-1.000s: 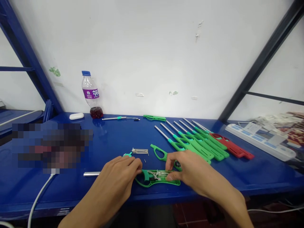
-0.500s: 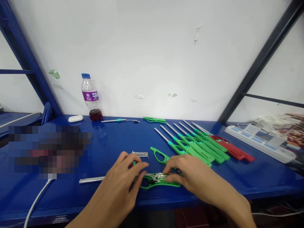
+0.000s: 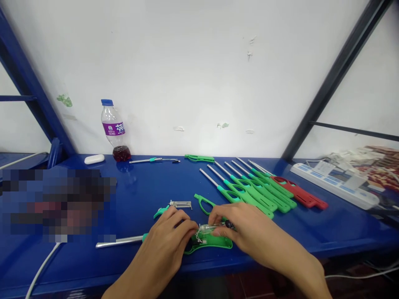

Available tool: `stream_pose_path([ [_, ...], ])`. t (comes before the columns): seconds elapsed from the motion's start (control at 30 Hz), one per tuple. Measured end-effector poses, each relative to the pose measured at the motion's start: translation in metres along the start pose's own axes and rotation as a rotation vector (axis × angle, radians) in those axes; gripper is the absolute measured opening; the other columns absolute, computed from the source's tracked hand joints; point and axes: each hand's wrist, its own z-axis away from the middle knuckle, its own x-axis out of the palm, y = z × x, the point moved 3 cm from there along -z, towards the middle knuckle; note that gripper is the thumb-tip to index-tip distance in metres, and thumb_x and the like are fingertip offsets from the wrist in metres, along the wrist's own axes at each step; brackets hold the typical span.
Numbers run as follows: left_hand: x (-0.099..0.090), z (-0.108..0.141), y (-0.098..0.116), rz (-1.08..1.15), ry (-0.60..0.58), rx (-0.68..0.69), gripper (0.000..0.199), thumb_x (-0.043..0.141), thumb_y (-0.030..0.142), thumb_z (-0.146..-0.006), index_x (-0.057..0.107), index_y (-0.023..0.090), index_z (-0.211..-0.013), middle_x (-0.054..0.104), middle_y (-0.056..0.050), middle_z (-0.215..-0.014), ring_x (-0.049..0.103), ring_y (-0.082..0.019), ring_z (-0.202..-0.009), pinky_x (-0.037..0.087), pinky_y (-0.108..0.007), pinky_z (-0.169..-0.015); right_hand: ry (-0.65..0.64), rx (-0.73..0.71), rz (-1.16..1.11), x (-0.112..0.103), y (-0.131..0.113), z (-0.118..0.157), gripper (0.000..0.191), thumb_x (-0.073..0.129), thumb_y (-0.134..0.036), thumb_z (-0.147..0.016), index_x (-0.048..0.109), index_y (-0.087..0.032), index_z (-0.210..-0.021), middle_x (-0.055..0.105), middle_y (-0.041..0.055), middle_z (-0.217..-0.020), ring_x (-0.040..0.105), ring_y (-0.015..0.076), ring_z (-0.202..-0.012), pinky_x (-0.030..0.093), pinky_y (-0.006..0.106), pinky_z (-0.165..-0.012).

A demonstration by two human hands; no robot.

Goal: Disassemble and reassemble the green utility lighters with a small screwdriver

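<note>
An opened green lighter shell [image 3: 215, 242] lies on the blue table at the front edge, its metal tube [image 3: 120, 241] pointing left. My right hand [image 3: 246, 228] pinches a clear gas tank [image 3: 209, 228] just above the shell. A dark rounded end [image 3: 229, 224] shows by its fingers; I cannot tell what it belongs to. My left hand [image 3: 171, 236] is closed at the tank's left end, beside thin white wire [image 3: 198, 237]; what its fingertips grip is hidden. Behind the hands lie a loose green shell half [image 3: 204, 204], a metal-and-clear part [image 3: 181, 204] and a teal piece [image 3: 160, 212].
Several green lighters [image 3: 249, 191] and red ones [image 3: 299, 192] lie in a row at right, near a white power strip [image 3: 335, 185]. At the back are a bottle [image 3: 114, 131], a white case [image 3: 94, 159], a lighter tube [image 3: 145, 160] and a green shell half [image 3: 199, 158].
The clear tank has come up out of the green shell, tilted, in my right fingers. My left fingers have moved in to its left end. The teal piece now shows behind my left hand.
</note>
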Motion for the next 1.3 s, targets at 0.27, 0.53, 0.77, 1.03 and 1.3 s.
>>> stream_pose_path([
  [0.27, -0.005, 0.0, 0.001, -0.05, 0.014, -0.014, 0.036, 0.038, 0.003, -0.103, 0.069, 0.021, -0.107, 0.055, -0.004, -0.086, 0.047, -0.02, -0.08, 0.041, -0.034, -0.073, 0.013, -0.127, -0.013, 0.001, 0.002, -0.002, 0.027, 0.071, -0.015, -0.102, 0.078, -0.036, -0.117, 0.073, -0.0025, -0.107, 0.069, 0.0205, -0.092, 0.046, 0.03, -0.084],
  [0.53, -0.009, 0.002, 0.0, -0.059, 0.062, -0.059, 0.036, 0.036, 0.007, -0.105, 0.069, 0.023, -0.106, 0.049, -0.002, -0.086, 0.047, -0.018, -0.077, 0.041, -0.033, -0.07, 0.054, -0.146, -0.017, -0.003, -0.003, 0.0, 0.047, 0.067, -0.008, -0.103, 0.072, -0.043, -0.132, 0.07, -0.0035, -0.103, 0.066, 0.0171, -0.088, 0.045, 0.028, -0.077],
  [0.77, -0.01, 0.0, -0.001, -0.094, 0.141, 0.001, 0.041, 0.036, 0.001, -0.101, 0.071, 0.022, -0.107, 0.049, -0.003, -0.084, 0.047, -0.018, -0.076, 0.042, -0.03, -0.066, 0.062, -0.184, -0.016, -0.003, 0.0, 0.001, 0.04, 0.062, -0.007, -0.104, 0.075, -0.036, -0.128, 0.071, 0.0008, -0.106, 0.067, 0.02, -0.089, 0.047, 0.029, -0.078],
  [1.03, -0.007, 0.002, -0.002, -0.049, 0.07, -0.081, 0.041, 0.036, 0.008, -0.105, 0.055, 0.031, -0.132, 0.055, -0.003, -0.101, 0.058, -0.02, -0.09, 0.053, -0.045, -0.088, 0.157, -0.14, -0.014, -0.013, 0.016, 0.005, 0.026, 0.062, -0.016, -0.107, 0.076, -0.034, -0.12, 0.073, 0.0002, -0.114, 0.069, 0.0205, -0.094, 0.05, 0.032, -0.088],
  [1.3, -0.007, 0.002, 0.002, -0.035, 0.095, -0.105, 0.017, 0.053, 0.022, -0.105, 0.053, 0.029, -0.121, 0.055, -0.005, -0.119, 0.056, -0.025, -0.106, 0.053, -0.044, -0.087, 0.123, -0.194, -0.089, -0.005, 0.003, -0.004, 0.023, 0.062, -0.018, -0.109, 0.074, -0.034, -0.12, 0.073, -0.0039, -0.107, 0.068, 0.0173, -0.093, 0.047, 0.028, -0.086],
])
